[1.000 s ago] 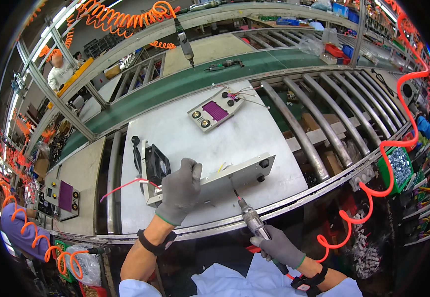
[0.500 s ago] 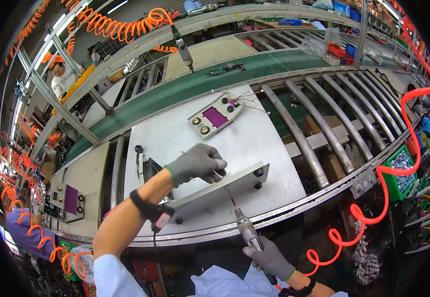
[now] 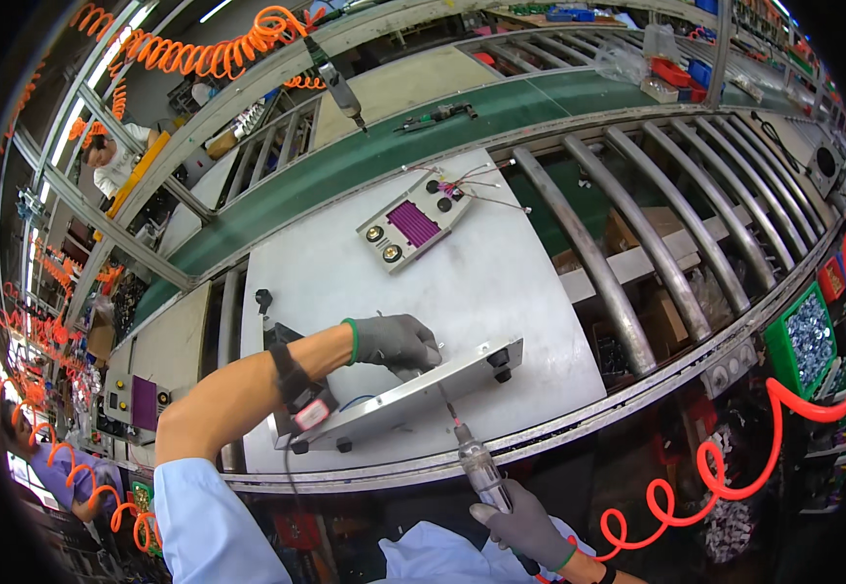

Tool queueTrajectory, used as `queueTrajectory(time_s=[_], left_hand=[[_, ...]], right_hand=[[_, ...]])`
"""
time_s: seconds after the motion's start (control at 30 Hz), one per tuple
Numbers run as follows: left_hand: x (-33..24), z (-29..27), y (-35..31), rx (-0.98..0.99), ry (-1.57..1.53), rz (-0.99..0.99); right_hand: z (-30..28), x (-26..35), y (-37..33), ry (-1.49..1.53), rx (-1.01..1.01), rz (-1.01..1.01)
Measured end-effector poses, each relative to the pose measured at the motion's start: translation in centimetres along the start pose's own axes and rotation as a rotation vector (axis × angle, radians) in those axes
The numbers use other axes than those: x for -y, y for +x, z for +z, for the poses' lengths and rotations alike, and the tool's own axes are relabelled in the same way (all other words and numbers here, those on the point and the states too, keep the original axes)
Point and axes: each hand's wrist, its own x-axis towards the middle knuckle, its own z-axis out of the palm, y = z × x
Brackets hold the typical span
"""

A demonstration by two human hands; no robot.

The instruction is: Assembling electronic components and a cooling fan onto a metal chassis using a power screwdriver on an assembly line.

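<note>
A grey sheet-metal panel (image 3: 472,378) with black feet stands on its edge near the front of the white board (image 3: 530,321). My left hand (image 3: 394,343), in a grey glove, reaches over to the panel's far side, with its fingers closed at the upper edge; whatever they pinch is hidden. Wrapped around an air screwdriver (image 3: 481,469) is my gloved right hand (image 3: 528,528), below the panel. The driver's thin bit points up to the panel's near face and appears to meet it.
Behind the panel lies a metal unit (image 3: 413,224) with a purple insert, knobs and loose wires. Steel rollers (image 3: 627,253) run to the right, beside a green bin (image 3: 801,341) of small metal parts. A red coiled hose (image 3: 715,477) hangs at right. Another screwdriver (image 3: 337,90) hangs above the belt.
My left hand has lowered behind the panel's upper edge. The panel's left end has shifted left and down. The driver stays against its near face, while the whole view has turned slightly.
</note>
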Motion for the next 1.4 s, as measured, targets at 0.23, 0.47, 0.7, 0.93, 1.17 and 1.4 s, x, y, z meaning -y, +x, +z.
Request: queueTrajectory(time_s=[0.23,0.47,0.7,0.93,1.17,1.4], left_hand=[[2.5,0.5,2.4,0.153,0.065,0.070],[3.4,1.3,3.3,0.131,-0.036,0.146],[2.9,1.8,3.4,0.092,-0.063,0.105],[2.3,1.2,3.0,0.102,0.137,0.064],[2.5,1.4,2.6,0.094,0.199,0.102],[3.1,1.1,2.6,0.137,0.496,0.283]], right_hand=[[-0.2,-0.5,0.3,-0.021,-0.025,0.004],[0.1,-1.1,0.7,-0.031,-0.022,-0.017],[0.0,0.0,0.0,0.067,0.009,-0.051],[-0.1,0.2,0.3,0.205,0.102,0.063],[0.5,0.5,0.2,0.178,0.077,0.047],[0.6,0.0,0.3,0.197,0.080,0.048]])
